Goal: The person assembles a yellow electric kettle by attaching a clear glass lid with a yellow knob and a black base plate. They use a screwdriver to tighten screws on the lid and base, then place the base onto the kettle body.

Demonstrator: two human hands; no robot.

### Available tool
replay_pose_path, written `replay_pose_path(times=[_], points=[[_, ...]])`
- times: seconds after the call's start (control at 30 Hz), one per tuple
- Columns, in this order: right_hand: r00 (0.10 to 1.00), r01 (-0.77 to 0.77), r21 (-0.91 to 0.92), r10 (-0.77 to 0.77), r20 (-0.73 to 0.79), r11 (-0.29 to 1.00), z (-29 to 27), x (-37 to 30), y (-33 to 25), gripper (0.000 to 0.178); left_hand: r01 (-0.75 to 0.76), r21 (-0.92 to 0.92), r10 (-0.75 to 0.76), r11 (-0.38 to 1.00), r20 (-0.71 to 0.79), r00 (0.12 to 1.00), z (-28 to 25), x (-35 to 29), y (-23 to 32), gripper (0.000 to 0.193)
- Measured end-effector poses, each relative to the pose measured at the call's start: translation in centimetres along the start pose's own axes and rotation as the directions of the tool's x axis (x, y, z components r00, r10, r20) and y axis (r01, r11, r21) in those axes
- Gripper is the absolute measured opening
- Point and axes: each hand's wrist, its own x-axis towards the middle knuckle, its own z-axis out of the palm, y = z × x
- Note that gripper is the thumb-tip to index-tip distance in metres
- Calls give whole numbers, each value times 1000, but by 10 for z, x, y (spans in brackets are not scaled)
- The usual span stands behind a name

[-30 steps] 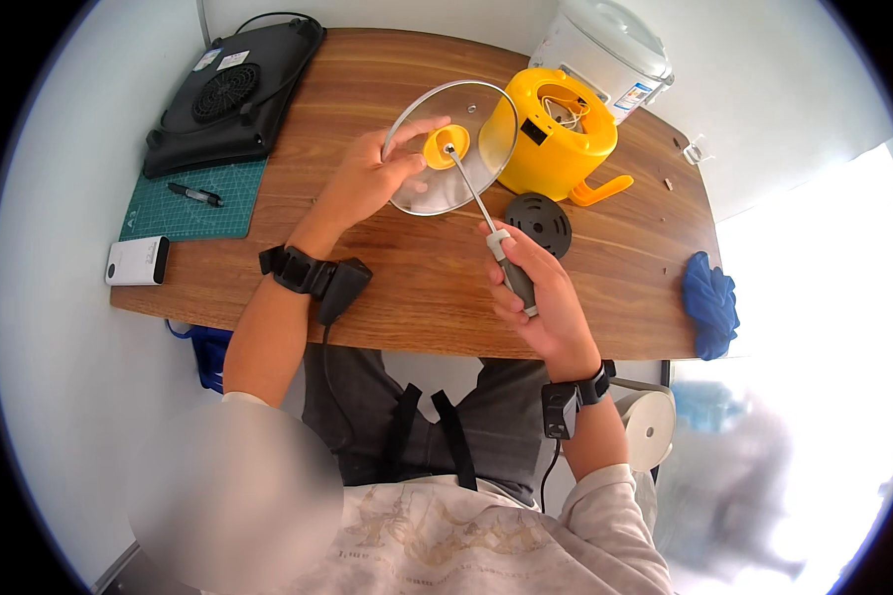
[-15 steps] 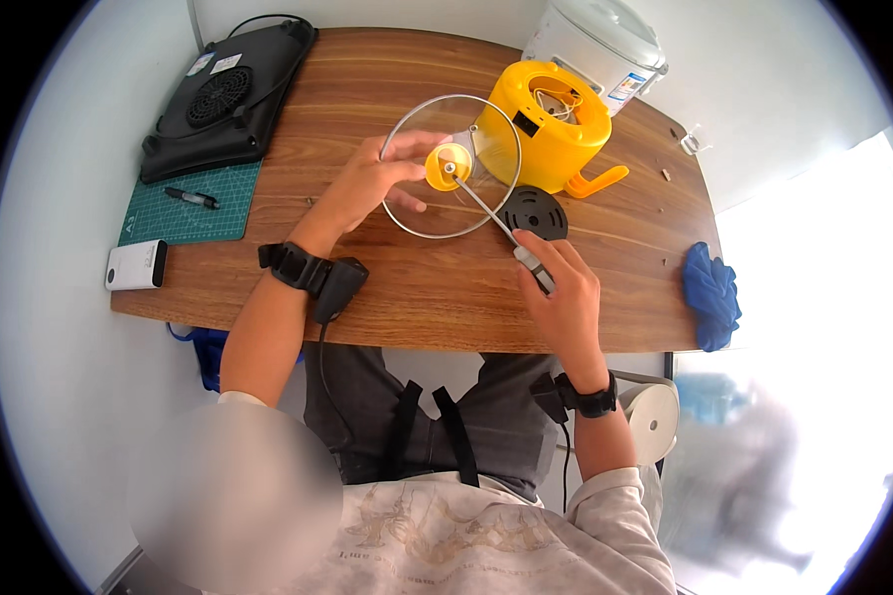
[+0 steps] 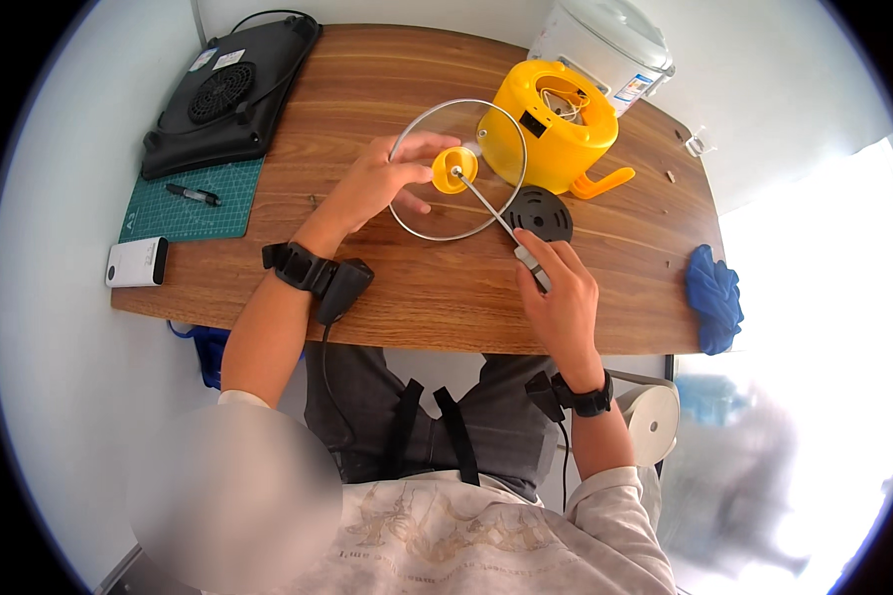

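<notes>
A round glass lid (image 3: 466, 220) with a metal rim is held over the table by my left hand (image 3: 375, 183). The thumb presses against the yellow knob (image 3: 446, 162) at its centre, and the other fingers are spread behind or through the glass. My right hand (image 3: 567, 302) is closed round the grey handle of a screwdriver (image 3: 487, 205). Its long shaft slants up to the left, and the tip meets the screw in the middle of the knob. Just behind the lid stands a yellow appliance body (image 3: 556, 139) with a handle, wires visible inside.
A black slotted disc (image 3: 540, 216) lies by the yellow body. Behind are a white rice cooker (image 3: 605, 45) and, at left, an upturned black induction cooker (image 3: 218, 109). A green cutting mat (image 3: 193, 218) carries a pen; a white power bank (image 3: 134, 263) and blue cloth (image 3: 712, 297) lie at the edges.
The lid and my left hand have shifted slightly to the right. The screwdriver stays at the knob's screw, and my right hand has hardly moved.
</notes>
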Motion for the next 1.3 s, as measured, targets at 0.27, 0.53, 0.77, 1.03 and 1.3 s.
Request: replay_pose_path(times=[0.27,0.53,0.77,1.03,1.3], points=[[1000,2,6,-2,0,1000,1,-1,1,40,7,21,-7,1000,-3,1000,-1,0,0,46],[1000,9,-2,-9,20,1000,2,0,3,41,11,36,-11,999,-3,1000,0,0,1,47],[996,66,-179,-54,74,982,-16,11,-14,37,-33,58,32,998,24,999,-5,2,-5,48],[948,278,-438,-171,269,855,-66,48,-26,38,-57,120,54,991,22,998,3,-4,8,47],[890,438,-518,-275,362,735,-67,48,-27,52,-101,175,99,979,17,995,-1,-4,2,47]])
